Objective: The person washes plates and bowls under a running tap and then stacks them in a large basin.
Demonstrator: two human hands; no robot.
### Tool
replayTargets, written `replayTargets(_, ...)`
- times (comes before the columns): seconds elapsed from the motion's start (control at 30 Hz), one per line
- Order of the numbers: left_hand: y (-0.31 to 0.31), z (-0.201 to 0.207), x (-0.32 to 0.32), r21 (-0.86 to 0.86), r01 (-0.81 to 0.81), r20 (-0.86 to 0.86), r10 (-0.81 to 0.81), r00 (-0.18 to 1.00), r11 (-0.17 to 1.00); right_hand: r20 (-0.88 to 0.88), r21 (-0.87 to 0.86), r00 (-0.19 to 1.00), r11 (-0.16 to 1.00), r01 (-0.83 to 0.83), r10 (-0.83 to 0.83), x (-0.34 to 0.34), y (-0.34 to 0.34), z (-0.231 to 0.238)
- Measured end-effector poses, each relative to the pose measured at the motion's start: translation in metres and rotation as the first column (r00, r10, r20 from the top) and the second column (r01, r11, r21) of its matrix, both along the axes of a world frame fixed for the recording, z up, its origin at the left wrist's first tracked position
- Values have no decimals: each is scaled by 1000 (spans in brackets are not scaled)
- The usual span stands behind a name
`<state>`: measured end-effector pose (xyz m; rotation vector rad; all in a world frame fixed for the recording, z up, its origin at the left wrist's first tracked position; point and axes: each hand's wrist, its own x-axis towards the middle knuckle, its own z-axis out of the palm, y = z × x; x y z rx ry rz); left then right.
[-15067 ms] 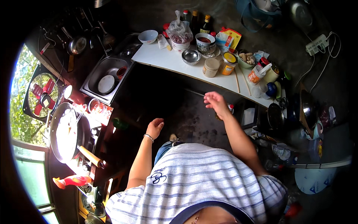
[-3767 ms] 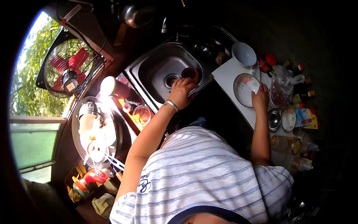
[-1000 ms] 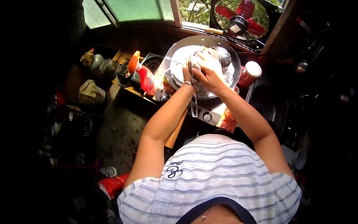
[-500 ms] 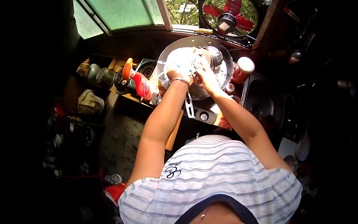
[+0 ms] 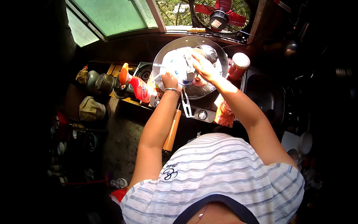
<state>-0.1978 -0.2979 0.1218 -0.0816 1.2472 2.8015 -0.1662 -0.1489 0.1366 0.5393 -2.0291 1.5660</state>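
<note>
A wide metal wok (image 5: 159, 54) sits on the stove in front of me in strong sunlight. Inside it, a white bowl with blue markings (image 5: 179, 61) tilts on its side, partly washed out by glare. My left hand (image 5: 170, 79) grips the near left part of this bowl. Against its right side lies my right hand (image 5: 204, 69), fingers stretched out flat; anything under the palm is hidden. Just behind the right hand rests a dark round pot-like vessel (image 5: 209, 53). A reddish object (image 5: 198, 81) shows below the right hand in the wok.
A red spray bottle (image 5: 140, 89) stands left of the wok, a red jar with a pale lid (image 5: 239, 66) right of it. A white slotted handle (image 5: 186, 105) and the wooden handle (image 5: 172, 130) point toward me. A dark sink (image 5: 264, 95) lies right, a fan (image 5: 220, 18) beyond.
The bowl has tipped, showing its blue-marked side. My right hand's fingers have straightened along it. The whole view has shifted slightly.
</note>
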Motion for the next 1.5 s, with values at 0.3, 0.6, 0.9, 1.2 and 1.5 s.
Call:
replayTargets(0.3,31,72,58,-873,-378,-486,-611,625,307,475,-597,827,800,51,302,66,21,46)
replayTargets(0.6,56,59,40,-707,-608,-557,-814,163,361,610,-467,685,518,717,-398,185,138,-61)
replayTargets(0.9,64,6,2,-782,-582,-168,-825,540,-222,882,310,-76,452,836,-464,236,251,-233)
replayTargets(1.2,55,31,-48,-929,-353,-156,-744,650,-114,932,303,-44,707,639,-359,239,253,-268)
replayTargets(1.5,73,87,-27,-798,-180,235,-571,787,-575,337,161,676,747,645,-656,160,177,-74)
